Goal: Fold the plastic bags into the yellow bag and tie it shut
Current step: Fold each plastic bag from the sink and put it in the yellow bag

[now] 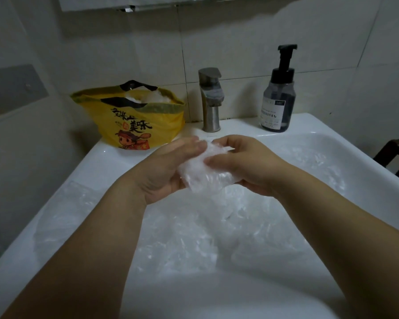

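A folded clear plastic bag (206,173) is held between both hands above the sink. My left hand (166,166) lies under and behind it with straight fingers against the plastic. My right hand (244,164) grips it from the right, fingers curled over the top edge and thumb on the front. The yellow bag (143,127) with black handles stands open on the sink's back left corner, with clear plastic showing inside its mouth. More loose clear plastic bags (194,238) fill the basin below my hands.
The white sink (286,125) spans the view. A steel faucet (210,100) stands at the back centre, right of the yellow bag. A dark pump soap bottle (279,97) is at the back right. A tiled wall lies behind. A dark chair frame (396,155) shows at the right edge.
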A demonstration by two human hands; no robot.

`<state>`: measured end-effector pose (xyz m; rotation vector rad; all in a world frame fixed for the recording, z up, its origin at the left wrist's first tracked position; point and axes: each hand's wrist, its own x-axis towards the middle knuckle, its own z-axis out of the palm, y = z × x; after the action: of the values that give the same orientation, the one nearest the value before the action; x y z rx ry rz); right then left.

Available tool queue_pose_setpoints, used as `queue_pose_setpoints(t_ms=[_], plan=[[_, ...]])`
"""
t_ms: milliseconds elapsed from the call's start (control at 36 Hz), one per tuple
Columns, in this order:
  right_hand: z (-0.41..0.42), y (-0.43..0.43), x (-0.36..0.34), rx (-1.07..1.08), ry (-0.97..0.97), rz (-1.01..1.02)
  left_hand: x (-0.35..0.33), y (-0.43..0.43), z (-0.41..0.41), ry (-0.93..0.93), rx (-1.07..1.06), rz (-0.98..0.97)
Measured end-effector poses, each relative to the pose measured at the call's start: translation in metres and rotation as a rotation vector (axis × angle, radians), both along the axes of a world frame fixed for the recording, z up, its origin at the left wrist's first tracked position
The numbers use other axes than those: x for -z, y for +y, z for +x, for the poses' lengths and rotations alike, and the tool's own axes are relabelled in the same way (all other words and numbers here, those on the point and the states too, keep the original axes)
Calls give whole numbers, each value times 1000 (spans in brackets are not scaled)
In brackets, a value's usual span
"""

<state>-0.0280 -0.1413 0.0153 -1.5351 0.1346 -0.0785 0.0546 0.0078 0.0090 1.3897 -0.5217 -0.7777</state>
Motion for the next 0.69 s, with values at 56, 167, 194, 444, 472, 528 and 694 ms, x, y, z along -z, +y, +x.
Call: queue_pose_setpoints(t_ms=[56, 167, 194, 444, 472, 528, 694], plan=[[-1, 0, -1, -21, 19, -7, 0, -2, -2, -50, -69, 54], [0, -2, -1, 3, 49, 12, 1, -5, -2, -55, -97, 27], [2, -2, 0, 19, 54, 18, 1, -6, -2, -55, -118, 17], [7, 1, 5, 12, 151, 269, 3, -11, 7, -26, -365, -109], [7, 1, 6, 34, 141, 287, 2, -11, 7, -8, -359, -130], [7, -1, 4, 59, 93, 334, 1, -10, 6, 15, -309, -157], [4, -15, -3, 68, 56, 364, 0, -3, 8, 33, -221, -96]])
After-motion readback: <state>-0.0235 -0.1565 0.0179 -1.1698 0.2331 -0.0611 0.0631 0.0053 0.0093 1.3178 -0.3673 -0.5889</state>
